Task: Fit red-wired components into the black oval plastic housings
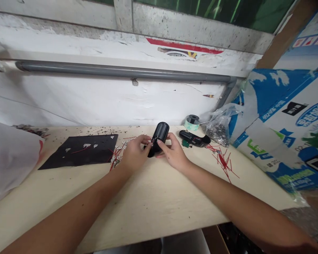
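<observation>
Both my hands hold a glossy black plastic housing (pixel 161 131) above the middle of the table, its rounded end pointing away from me. My left hand (pixel 137 150) closes on its lower left side, thumb over the small parts in its hollow. Around the right side wraps my right hand (pixel 173 150), with its thumb pressing near the housing's middle. What lies under the thumbs is too small to make out. A similar black housing (pixel 194 138) rests to the right, beside a small green board (pixel 185 143).
A black mat (pixel 82 151) bears small white parts. Red wires (pixel 224 162) lie at right, more near the mat. A tape roll (pixel 192 122) and a clear bag of metal parts (pixel 219 130) stand at the back. A blue-white carton (pixel 288 134) flanks the right; a white bag (pixel 10 155) the left.
</observation>
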A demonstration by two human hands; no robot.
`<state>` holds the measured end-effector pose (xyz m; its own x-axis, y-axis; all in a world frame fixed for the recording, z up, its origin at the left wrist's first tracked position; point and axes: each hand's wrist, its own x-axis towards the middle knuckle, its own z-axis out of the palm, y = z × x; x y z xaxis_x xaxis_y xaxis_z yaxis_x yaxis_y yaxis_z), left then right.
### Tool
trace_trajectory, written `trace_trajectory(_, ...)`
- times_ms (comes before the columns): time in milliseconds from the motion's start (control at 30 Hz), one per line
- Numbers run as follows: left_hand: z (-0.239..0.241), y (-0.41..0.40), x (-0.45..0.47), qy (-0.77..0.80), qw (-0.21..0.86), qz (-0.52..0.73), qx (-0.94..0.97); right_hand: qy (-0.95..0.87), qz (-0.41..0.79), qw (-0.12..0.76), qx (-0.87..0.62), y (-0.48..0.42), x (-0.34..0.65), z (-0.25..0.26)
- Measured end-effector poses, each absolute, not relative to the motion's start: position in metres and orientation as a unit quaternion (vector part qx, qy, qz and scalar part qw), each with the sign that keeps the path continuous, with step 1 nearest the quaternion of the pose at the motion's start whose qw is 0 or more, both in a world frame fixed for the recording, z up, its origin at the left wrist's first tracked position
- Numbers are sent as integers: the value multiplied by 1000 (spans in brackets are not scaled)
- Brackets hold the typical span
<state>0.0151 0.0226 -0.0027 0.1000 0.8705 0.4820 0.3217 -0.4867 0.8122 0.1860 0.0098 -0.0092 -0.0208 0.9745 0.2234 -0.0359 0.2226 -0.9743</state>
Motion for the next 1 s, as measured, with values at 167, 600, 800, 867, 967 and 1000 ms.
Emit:
trace_trajectory(167,0,23,13,442,242,517,692,-546,471,549,-422,8,185,-6)
trace_trajectory(600,5,19,13,428,108,472,763,-549,457,540,-444,9,186,-10)
trace_trajectory(800,4,19,10,430,42,434,790,-513,498,548,-433,4,183,-1)
trace_trajectory(867,4,18,11,431,45,422,796,-498,509,549,-437,4,182,1)
trace_trajectory(967,5,17,13,427,49,413,803,-493,510,555,-434,6,182,0)
trace_trajectory(1000,5,16,13,426,47,410,805,-502,501,561,-427,7,183,-2)
